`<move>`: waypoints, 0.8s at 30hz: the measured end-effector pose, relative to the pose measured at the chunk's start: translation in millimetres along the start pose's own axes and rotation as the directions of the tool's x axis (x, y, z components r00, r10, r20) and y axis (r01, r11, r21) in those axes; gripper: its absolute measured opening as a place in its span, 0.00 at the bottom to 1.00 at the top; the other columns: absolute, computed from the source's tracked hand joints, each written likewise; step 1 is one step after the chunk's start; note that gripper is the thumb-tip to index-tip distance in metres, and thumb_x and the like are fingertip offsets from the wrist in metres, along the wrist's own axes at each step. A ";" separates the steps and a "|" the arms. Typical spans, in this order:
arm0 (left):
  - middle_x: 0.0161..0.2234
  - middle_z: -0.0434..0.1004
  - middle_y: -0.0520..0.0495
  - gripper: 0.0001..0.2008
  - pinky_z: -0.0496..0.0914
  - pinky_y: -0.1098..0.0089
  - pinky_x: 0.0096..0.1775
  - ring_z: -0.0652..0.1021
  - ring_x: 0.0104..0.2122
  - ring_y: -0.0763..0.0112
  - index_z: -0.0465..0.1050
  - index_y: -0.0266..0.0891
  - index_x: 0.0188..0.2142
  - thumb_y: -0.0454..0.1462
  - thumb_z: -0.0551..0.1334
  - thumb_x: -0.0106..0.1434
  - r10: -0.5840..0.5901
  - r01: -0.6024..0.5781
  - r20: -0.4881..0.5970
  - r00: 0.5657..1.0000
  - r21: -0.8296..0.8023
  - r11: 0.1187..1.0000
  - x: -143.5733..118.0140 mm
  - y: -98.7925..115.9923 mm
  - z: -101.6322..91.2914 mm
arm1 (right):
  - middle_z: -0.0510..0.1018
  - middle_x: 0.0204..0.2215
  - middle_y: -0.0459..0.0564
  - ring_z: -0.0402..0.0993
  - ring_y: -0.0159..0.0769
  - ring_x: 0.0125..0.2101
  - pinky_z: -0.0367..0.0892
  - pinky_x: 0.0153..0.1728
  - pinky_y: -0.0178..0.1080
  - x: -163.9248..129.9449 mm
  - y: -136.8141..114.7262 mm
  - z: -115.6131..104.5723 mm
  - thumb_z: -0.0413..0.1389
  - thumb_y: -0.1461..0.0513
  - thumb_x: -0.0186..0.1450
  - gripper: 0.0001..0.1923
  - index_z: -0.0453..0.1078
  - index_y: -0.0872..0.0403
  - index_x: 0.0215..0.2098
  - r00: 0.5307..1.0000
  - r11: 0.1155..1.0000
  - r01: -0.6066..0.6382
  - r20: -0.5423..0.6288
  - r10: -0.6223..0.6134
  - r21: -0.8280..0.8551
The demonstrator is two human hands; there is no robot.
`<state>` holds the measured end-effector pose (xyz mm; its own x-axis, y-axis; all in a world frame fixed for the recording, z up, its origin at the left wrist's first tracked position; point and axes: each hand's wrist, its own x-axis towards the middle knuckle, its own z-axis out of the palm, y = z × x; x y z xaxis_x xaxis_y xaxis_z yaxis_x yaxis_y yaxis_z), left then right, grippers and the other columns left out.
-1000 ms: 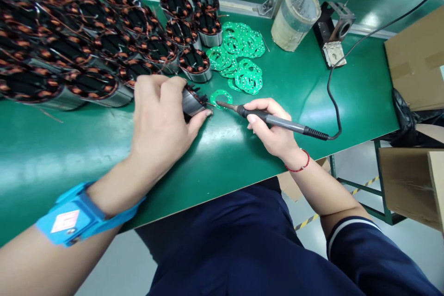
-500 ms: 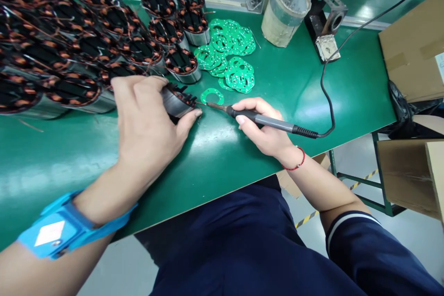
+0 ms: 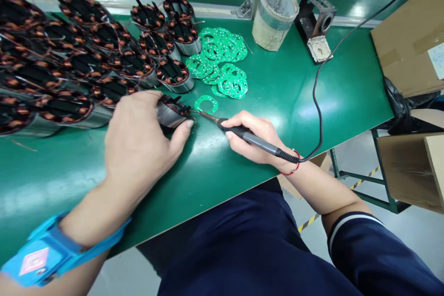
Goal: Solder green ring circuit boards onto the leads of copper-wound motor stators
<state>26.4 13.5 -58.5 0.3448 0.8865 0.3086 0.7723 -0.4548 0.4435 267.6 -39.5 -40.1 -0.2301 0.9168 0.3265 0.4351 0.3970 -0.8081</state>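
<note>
The wound stator (image 3: 172, 112) is lying tipped on its side near the middle of the green bench (image 3: 215, 166), its open end facing right. The left hand (image 3: 140, 141) is curling over it, fingers wrapped across the top and the thumb pressing against its lower right rim, so the hand is closed round the metal body. The soldering iron (image 3: 243, 133) is pointing its tip at the stator's right edge, where a thin wire is sticking out. The right hand (image 3: 255, 141) is gripping the iron's dark handle like a pen, fingers closed tightly round it, with the wrist resting close to the bench's near edge. A single green ring board (image 3: 206, 103) is lying flat just behind the iron's tip, apart from the stator.

Farther back, a loose heap of green ring boards (image 3: 222, 62) is spreading toward the far edge, and rows of other wound stators (image 3: 79, 55) are crowding the left half of the bench. A cloudy round container (image 3: 274, 15) and a metal iron stand (image 3: 317, 23) are sitting by the far edge at the right. The iron's black cord (image 3: 317, 97) is looping across the right part of the bench. Cardboard boxes (image 3: 409, 51) are standing beyond the right end, above a grey floor.
</note>
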 end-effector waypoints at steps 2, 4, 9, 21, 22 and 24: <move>0.51 0.69 0.33 0.37 0.66 0.33 0.57 0.72 0.54 0.37 0.62 0.33 0.64 0.52 0.62 0.62 -0.032 0.033 0.003 0.999 -0.023 0.999 -0.6 -2.0 -1.3 | 0.84 0.41 0.47 0.82 0.32 0.38 0.75 0.43 0.35 -0.3 -0.1 0.2 0.53 0.59 0.70 0.09 0.74 0.52 0.44 1.000 1.000 -0.004 -0.004 0.004 0.004; 0.50 0.69 0.34 0.36 0.66 0.34 0.57 0.73 0.53 0.39 0.64 0.35 0.62 0.53 0.64 0.61 -0.033 0.032 -0.022 0.999 -0.043 0.999 -1.1 -3.7 -2.0 | 0.84 0.43 0.48 0.82 0.32 0.39 0.76 0.44 0.36 -0.3 0.5 0.5 0.53 0.58 0.71 0.10 0.73 0.52 0.46 0.999 0.999 -0.016 -0.038 0.017 0.028; 0.49 0.70 0.35 0.34 0.71 0.40 0.51 0.73 0.51 0.41 0.66 0.35 0.60 0.53 0.65 0.61 0.003 -0.007 -0.097 0.995 -0.041 0.999 -0.4 -3.4 -3.2 | 0.83 0.44 0.49 0.81 0.33 0.41 0.76 0.46 0.38 0.2 2.0 0.8 0.53 0.56 0.71 0.12 0.72 0.51 0.49 0.994 0.996 -0.054 -0.094 0.060 0.066; 0.52 0.73 0.31 0.33 0.71 0.42 0.53 0.74 0.53 0.40 0.66 0.33 0.62 0.50 0.63 0.65 0.104 -0.104 -0.093 0.990 0.004 0.995 0.4 -2.0 -1.0 | 0.84 0.42 0.47 0.81 0.32 0.38 0.76 0.43 0.36 0.0 -0.4 0.2 0.54 0.57 0.71 0.10 0.74 0.52 0.46 0.998 0.997 -0.061 -0.011 0.061 0.039; 0.52 0.73 0.31 0.32 0.70 0.42 0.53 0.74 0.53 0.40 0.66 0.33 0.62 0.50 0.63 0.65 0.105 -0.106 -0.093 0.990 0.000 0.994 0.4 -2.0 -0.9 | 0.84 0.43 0.47 0.81 0.32 0.39 0.76 0.43 0.36 -0.6 -0.2 0.2 0.54 0.57 0.71 0.11 0.74 0.51 0.46 0.999 0.998 -0.051 -0.008 0.052 0.025; 0.52 0.73 0.33 0.32 0.70 0.43 0.53 0.74 0.53 0.41 0.65 0.36 0.63 0.49 0.63 0.65 0.107 -0.107 -0.086 0.991 -0.001 0.994 0.5 -2.7 -1.1 | 0.83 0.45 0.49 0.81 0.33 0.42 0.77 0.46 0.37 -1.6 0.3 0.0 0.53 0.56 0.72 0.12 0.74 0.51 0.48 0.999 0.999 -0.032 -0.026 0.032 0.006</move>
<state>23.9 15.1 -58.5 0.3783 0.8222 0.4252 0.7306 -0.5473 0.4083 268.1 -40.8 -40.8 -0.1931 0.9298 0.3134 0.4371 0.3674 -0.8209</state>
